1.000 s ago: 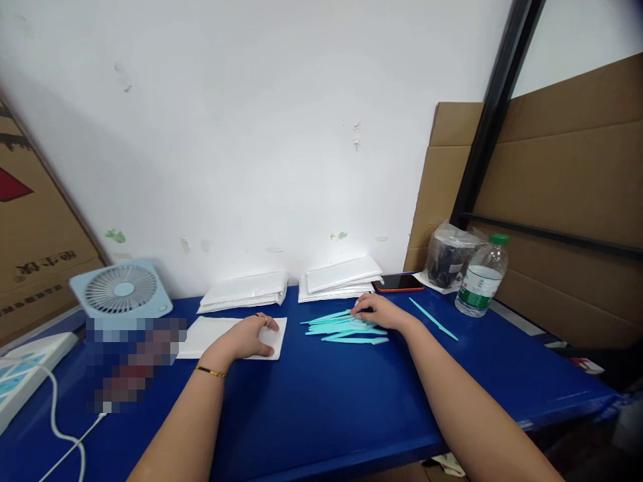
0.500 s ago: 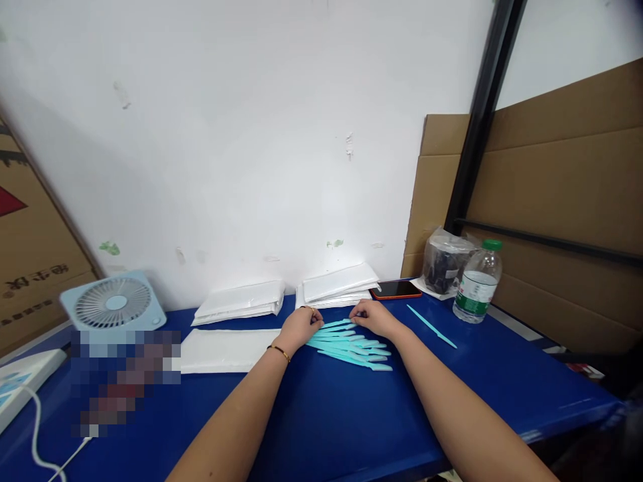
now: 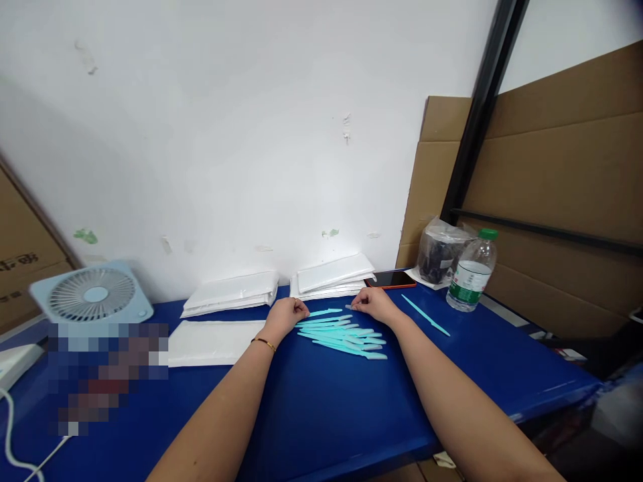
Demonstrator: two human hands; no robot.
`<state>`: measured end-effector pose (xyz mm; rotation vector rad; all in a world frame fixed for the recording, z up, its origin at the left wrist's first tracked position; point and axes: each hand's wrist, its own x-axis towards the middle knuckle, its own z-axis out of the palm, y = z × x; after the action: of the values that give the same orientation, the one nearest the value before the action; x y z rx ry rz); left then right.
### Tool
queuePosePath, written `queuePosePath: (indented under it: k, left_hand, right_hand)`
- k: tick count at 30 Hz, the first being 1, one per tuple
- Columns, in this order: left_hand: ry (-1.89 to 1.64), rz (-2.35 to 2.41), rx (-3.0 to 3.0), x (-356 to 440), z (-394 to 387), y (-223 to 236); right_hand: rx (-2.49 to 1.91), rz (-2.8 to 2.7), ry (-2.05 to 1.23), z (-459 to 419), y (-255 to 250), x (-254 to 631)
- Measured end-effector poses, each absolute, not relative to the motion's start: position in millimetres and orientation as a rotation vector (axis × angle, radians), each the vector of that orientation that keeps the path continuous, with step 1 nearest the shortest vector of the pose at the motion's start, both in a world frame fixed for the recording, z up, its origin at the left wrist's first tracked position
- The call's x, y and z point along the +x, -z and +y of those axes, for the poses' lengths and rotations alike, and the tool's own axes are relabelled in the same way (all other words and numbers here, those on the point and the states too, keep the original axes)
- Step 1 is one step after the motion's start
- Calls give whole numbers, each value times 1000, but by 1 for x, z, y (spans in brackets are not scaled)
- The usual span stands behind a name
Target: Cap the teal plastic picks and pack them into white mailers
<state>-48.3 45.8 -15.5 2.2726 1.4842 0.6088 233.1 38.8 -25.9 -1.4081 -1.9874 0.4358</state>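
Observation:
Between thumb and fingertips, my left hand (image 3: 284,318) pinches the handle end of a turquoise eyebrow razor (image 3: 325,312), its tip pointing right. My right hand (image 3: 376,304) is closed on a small clear blade cap (image 3: 348,306), a short gap beyond that razor's tip. Just below both hands, several more turquoise razors (image 3: 346,337) lie loosely fanned on the blue table (image 3: 321,415), their clear-capped ends toward the right. One separate razor (image 3: 426,315) lies to the right of my right hand.
White padded envelopes lie in a left stack (image 3: 231,291), a right stack (image 3: 331,274) and singly (image 3: 216,343). Behind my right hand is a phone (image 3: 392,279). A water bottle (image 3: 471,274) and a plastic-wrapped dark item (image 3: 436,254) stand right; a fan (image 3: 95,294) sits left.
My right hand has moved off the razor's tip with the clear cap, opening a gap. My left hand still holds the razor. The whole view has shifted slightly.

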Motion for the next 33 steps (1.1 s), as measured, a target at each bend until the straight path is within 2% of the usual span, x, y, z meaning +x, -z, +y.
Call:
queuePosePath:
  k: [7,17,23,27,33]
  left_hand:
    - [-626,1273,2337,-44,35,13]
    - [-526,1382,2277,-38,40,16]
    - [-545,1475,2347,-46,41,13]
    - [-596,1457,2387,-48,37,9]
    - [-537,1256,2340,-44,29,6]
  right_hand:
    - [-1160,-2159,-499,30,18,225]
    - [-1253,-2162,-566,33,24,222]
    - [-1409,-2064,-431,37,26,240]
    - [-1333,-2059,-355,31,18,237]
    - [-1140,-2217,-564,19,11,214]
